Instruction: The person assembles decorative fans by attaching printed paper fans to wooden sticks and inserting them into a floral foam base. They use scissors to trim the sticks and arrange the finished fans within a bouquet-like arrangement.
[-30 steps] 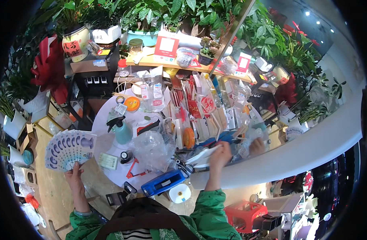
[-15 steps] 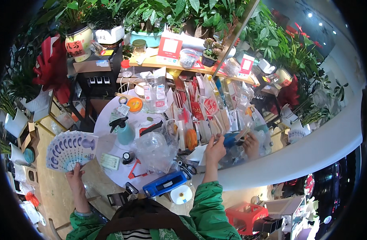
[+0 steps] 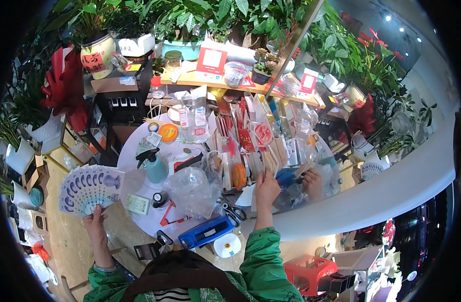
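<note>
To the left, beyond the table's edge, my left hand (image 3: 94, 221) is closed on the bottom of a spread fan of purple-and-white banknotes (image 3: 92, 189). My right hand (image 3: 267, 194) is at the near right corner of a holder packed with upright paper envelopes and cards (image 3: 248, 136), many red or cream. Its fingers pinch the end of a pale paper card or envelope (image 3: 270, 163), largely hidden by the hand. A mirror shows the reflected hand (image 3: 312, 183) with a tan strip of paper. Clear crumpled plastic bags (image 3: 192, 185) lie left of the holder.
On the round white table (image 3: 132, 176) stand a teal spray bottle (image 3: 155, 167), an orange tape roll (image 3: 168, 132), a dark bottle (image 3: 160, 199), scissors (image 3: 235, 214) and a blue box-shaped tool (image 3: 206, 232). The mirror (image 3: 316, 166) borders the right side. Potted plants line the back.
My right hand has shifted slightly left at the holder's corner, its fingers still pinched. The fan of banknotes in my left hand has barely moved.
</note>
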### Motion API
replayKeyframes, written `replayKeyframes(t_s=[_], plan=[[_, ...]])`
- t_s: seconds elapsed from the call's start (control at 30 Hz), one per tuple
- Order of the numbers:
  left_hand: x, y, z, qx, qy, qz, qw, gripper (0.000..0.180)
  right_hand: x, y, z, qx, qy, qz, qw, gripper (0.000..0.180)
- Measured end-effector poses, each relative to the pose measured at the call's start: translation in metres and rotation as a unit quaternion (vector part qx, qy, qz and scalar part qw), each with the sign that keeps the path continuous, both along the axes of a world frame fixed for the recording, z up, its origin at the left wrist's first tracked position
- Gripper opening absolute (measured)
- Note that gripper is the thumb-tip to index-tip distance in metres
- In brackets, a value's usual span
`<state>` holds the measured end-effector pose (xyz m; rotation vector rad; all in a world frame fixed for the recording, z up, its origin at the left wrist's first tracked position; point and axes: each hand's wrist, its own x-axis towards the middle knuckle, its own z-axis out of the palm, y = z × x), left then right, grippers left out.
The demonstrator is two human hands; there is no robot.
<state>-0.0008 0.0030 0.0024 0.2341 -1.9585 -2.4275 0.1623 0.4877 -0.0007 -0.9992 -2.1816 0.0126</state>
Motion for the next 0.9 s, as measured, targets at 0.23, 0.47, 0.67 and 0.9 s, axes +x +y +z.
replayKeyframes(t_s=[0.23, 0.47, 0.67, 0.9], plan=[[0.001, 0.001, -0.002, -0.005, 0.000, 0.020, 1.000, 0.032, 0.016, -0.014, 0.012, -0.040, 0.118, 0.015, 0.992, 0.013], [0.000, 0.001, 0.003, 0.025, -0.018, -0.024, 0.999, 0.035, 0.042, -0.048, 0.022, -0.472, 0.404, 0.162, 0.766, 0.007], [0.024, 0.053, 0.033, 0.299, -0.073, -0.262, 0.915, 0.040, 0.022, -0.090, 0.034, -0.502, 0.176, 0.395, 0.749, 0.010], [0.045, 0.125, 0.043, 0.186, -0.101, -0.513, 0.832, 0.057, -0.020, -0.129, 0.070, -0.403, 0.006, 0.558, 0.725, 0.012]])
